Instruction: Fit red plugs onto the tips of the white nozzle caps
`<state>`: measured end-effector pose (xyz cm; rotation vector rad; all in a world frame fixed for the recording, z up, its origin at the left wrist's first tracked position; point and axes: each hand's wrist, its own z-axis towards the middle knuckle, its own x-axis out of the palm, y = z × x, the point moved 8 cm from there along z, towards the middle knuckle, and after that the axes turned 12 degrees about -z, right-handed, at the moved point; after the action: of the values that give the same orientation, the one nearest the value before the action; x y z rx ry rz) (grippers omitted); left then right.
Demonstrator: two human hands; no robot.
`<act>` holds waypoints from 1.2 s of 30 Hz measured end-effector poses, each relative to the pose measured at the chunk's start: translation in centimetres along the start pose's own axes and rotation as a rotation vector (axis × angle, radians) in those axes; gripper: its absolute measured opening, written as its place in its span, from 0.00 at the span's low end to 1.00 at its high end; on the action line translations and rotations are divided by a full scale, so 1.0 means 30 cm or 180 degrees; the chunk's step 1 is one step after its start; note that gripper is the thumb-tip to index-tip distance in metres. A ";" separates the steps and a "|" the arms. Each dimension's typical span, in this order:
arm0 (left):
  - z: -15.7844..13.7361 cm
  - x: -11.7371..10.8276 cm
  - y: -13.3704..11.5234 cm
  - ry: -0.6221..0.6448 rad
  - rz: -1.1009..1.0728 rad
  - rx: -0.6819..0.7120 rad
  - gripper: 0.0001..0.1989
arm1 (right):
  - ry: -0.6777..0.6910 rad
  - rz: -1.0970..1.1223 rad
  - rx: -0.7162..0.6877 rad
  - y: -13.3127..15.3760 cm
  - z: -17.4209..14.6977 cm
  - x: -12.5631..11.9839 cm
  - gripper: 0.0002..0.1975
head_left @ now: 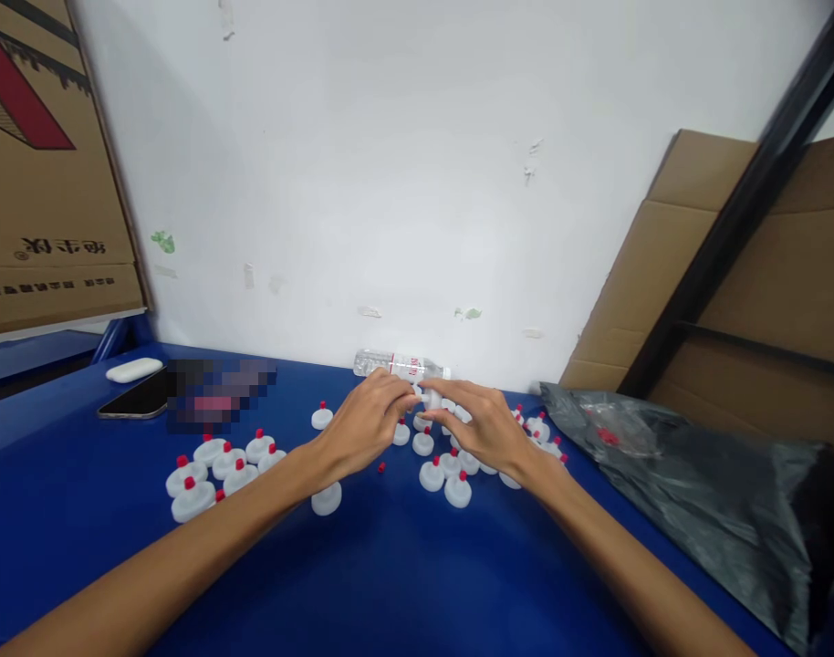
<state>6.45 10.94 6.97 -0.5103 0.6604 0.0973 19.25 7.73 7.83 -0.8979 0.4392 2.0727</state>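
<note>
At the middle of the table, my right hand has its thumb and fingers closed around a round white plastic piece. From the other side, my left hand meets the same piece with its fingertips pinched together; whatever they hold is hidden. Several round white plastic pieces with red tips lie below and beside my right hand. A loose small red cap rests on the blue table between my forearms. By my left forearm lies one white piece with no red tip showing.
More red-tipped white pieces are grouped at left. Behind my hands a clear plastic bottle lies against the wall. A phone and a white case sit at far left. Dark plastic sheeting covers the right side; cardboard leans behind.
</note>
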 end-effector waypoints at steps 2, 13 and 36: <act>0.000 -0.006 -0.008 -0.0040 -0.0080 -0.0063 0.19 | -0.0044 -0.0064 -0.0077 0.013 0.001 -0.009 0.19; 0.003 -0.049 -0.058 -0.0529 -0.0034 0.0374 0.10 | 0.0051 -0.0291 0.0017 -0.003 -0.001 0.023 0.22; -0.014 0.021 0.058 0.1188 0.1804 0.0301 0.13 | 0.1422 -0.2799 0.3858 -0.795 -0.420 -0.426 0.21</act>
<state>6.28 12.21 5.56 -0.2370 1.1586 0.5107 49.08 7.93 8.59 -0.5729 1.1124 0.5527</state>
